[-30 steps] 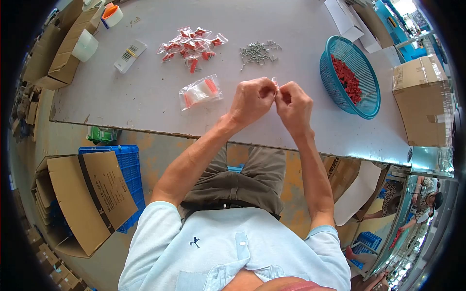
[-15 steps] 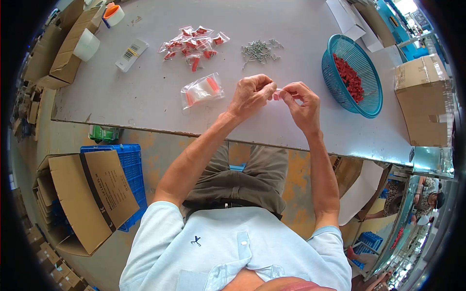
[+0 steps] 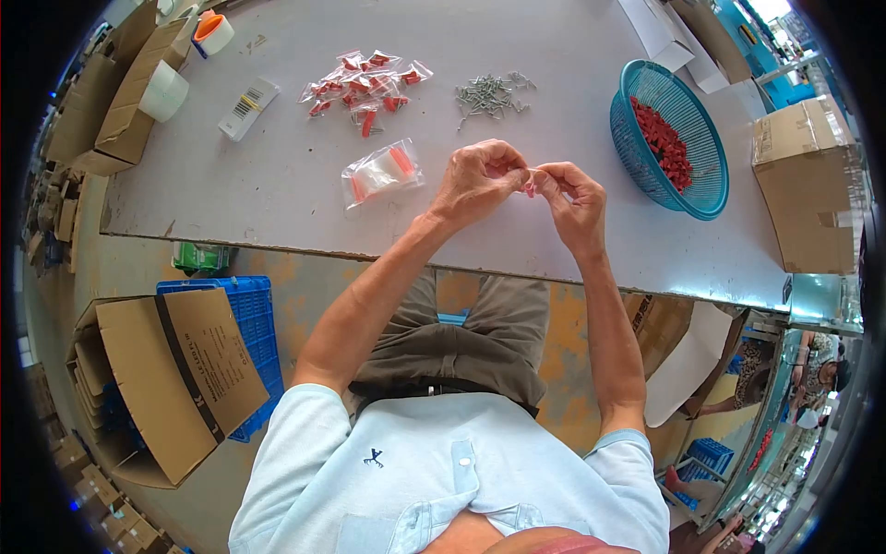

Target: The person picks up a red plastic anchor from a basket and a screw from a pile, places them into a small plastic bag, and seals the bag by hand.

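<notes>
My left hand (image 3: 480, 183) and my right hand (image 3: 574, 203) meet above the table, fingers pinched on a small plastic bag (image 3: 529, 187) with something red in it. Left of them lies a clear bag (image 3: 382, 174) with red strips, holding what look like more small bags. Beyond it is a pile of filled bags (image 3: 362, 85) with red pieces inside. A heap of metal screws (image 3: 491, 96) lies past my hands. To the right, a teal basket (image 3: 623, 138) holds many red pieces (image 3: 666, 148).
At the table's left are an open carton (image 3: 125, 129), tape rolls (image 3: 212, 33) and a labelled white packet (image 3: 247, 108). A cardboard box (image 3: 805, 185) stands on the right. Below left are a carton (image 3: 175, 369) and a blue crate (image 3: 249, 323). Other people (image 3: 820, 369) are at far right.
My fingertips have drawn closer together over the small bag, which is now mostly hidden between them. The view has shifted slightly.
</notes>
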Demonstrator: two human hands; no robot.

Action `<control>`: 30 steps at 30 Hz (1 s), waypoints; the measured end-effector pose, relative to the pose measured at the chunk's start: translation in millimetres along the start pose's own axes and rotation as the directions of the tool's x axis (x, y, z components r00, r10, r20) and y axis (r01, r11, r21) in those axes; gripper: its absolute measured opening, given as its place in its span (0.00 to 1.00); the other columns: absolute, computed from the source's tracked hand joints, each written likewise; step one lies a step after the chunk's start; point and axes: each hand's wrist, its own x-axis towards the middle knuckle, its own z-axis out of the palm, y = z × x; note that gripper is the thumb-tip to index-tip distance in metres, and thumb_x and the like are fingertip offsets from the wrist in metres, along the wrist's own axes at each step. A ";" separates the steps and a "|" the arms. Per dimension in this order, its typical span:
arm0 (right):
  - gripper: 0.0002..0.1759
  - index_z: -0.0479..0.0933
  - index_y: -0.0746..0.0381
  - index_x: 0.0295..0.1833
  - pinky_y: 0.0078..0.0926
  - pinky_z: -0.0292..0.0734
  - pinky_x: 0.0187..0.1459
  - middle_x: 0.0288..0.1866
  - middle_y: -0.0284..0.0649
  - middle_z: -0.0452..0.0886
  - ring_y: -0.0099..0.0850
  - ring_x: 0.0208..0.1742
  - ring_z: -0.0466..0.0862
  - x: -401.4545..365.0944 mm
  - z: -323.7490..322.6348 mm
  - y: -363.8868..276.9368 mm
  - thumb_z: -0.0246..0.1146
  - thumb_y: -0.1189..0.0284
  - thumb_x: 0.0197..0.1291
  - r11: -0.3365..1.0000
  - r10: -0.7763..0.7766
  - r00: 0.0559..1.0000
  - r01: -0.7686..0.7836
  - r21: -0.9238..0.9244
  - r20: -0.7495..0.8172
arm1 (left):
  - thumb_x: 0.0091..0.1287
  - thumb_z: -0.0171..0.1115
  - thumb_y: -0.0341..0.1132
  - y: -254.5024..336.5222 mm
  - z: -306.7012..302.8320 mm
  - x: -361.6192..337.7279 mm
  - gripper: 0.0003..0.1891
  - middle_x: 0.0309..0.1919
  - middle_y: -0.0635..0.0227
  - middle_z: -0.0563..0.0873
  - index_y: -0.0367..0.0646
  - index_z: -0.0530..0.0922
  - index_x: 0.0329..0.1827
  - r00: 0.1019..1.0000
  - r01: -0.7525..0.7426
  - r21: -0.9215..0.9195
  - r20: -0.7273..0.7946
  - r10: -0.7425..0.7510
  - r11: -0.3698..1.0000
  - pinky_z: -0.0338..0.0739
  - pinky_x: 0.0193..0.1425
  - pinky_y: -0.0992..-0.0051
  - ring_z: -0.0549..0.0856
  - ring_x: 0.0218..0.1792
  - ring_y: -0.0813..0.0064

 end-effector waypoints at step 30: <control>0.05 0.84 0.67 0.48 0.18 0.79 0.41 0.36 0.32 0.85 0.19 0.36 0.83 -3.8 1.8 3.7 0.67 0.76 0.75 0.986 0.084 0.996 -0.088 0.138 0.039 | 0.66 0.73 0.26 2.2 -0.6 -3.6 0.06 0.36 0.66 0.93 0.37 0.90 0.44 0.999 -0.017 -0.010 -0.052 0.017 1.000 0.86 0.47 0.75 0.90 0.39 0.79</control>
